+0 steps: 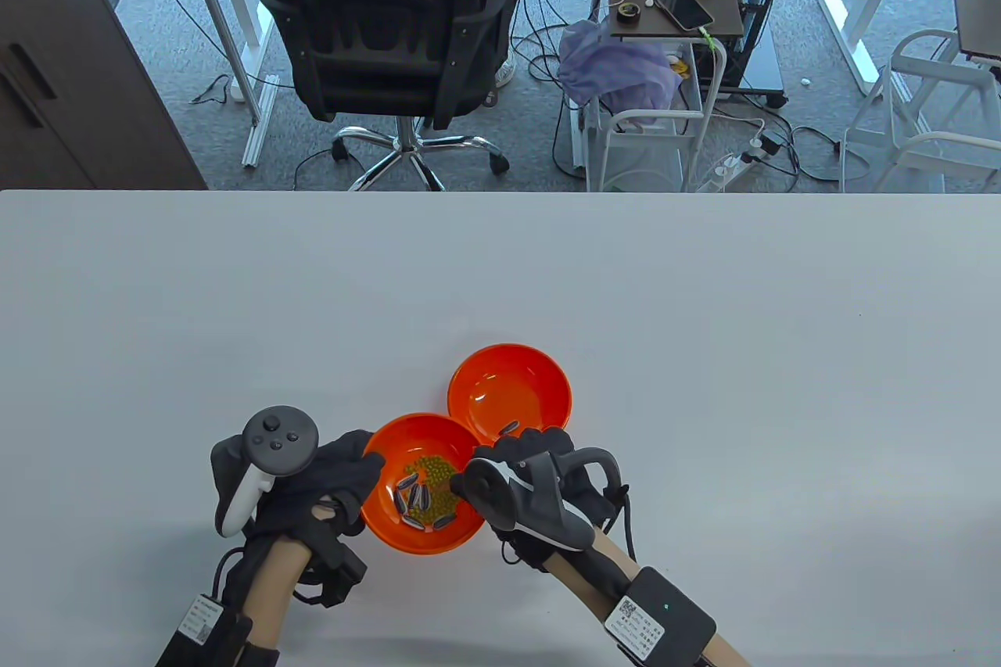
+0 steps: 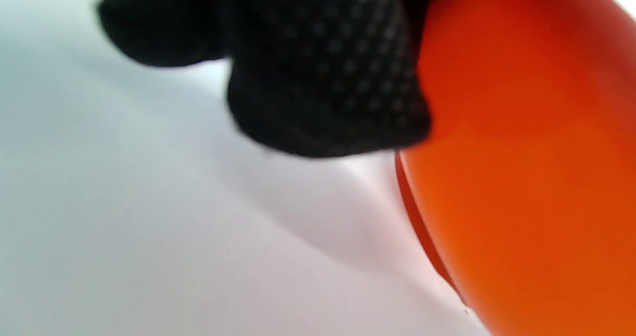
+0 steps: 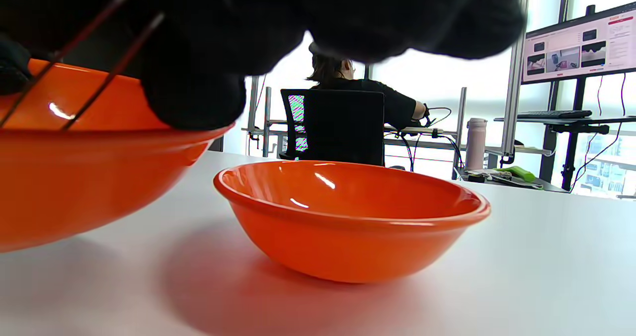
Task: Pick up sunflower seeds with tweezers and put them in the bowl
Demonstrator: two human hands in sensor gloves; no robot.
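Two orange bowls stand side by side. The near bowl [image 1: 391,534] holds striped sunflower seeds [image 1: 413,499] mixed with small green beans [image 1: 434,467]. The far bowl [image 1: 508,378] holds one seed [image 1: 509,428] at its near edge. My left hand [image 1: 360,464] grips the near bowl's left rim; in the left wrist view its fingers [image 2: 323,77] lie against the bowl wall [image 2: 521,177]. My right hand [image 1: 500,464] holds thin metal tweezers [image 3: 112,71] over the near bowl's right rim [image 3: 74,177], prongs apart and pointing down into it. Their tips are hidden.
The bowls sit near the front middle of a white table [image 1: 704,354]. The far bowl shows in the right wrist view [image 3: 348,226]. Behind the table's far edge are an office chair [image 1: 391,34] and a cart [image 1: 665,34].
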